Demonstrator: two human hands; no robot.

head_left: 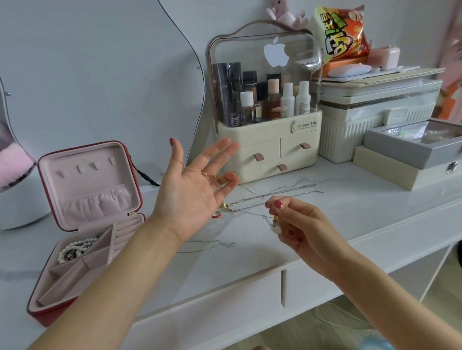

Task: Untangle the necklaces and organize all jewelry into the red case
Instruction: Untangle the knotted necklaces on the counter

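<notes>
The red case (58, 309) lies open at the left of the white table, pink inside, with a pearl necklace (74, 250) in one compartment. My left hand (191, 192) is raised with spread, straight fingers, and a thin gold chain (198, 172) drapes across them. My right hand (301, 227) pinches a fine chain with a gold and white pendant (275, 224) hanging below the fingers. Several thin tangled necklaces (273, 195) lie on the table between my hands. A silver chain (211, 245) lies nearer the front edge. A small red ring (216, 214) rests by my left palm.
A cream cosmetics organizer (271, 149) with a clear lid stands behind the necklaces. Grey and cream boxes (419, 156) sit at the right, in front of a white ribbed bin (375, 115). A round mirror (1, 158) stands at the far left. A black cable (145, 176) runs behind the case.
</notes>
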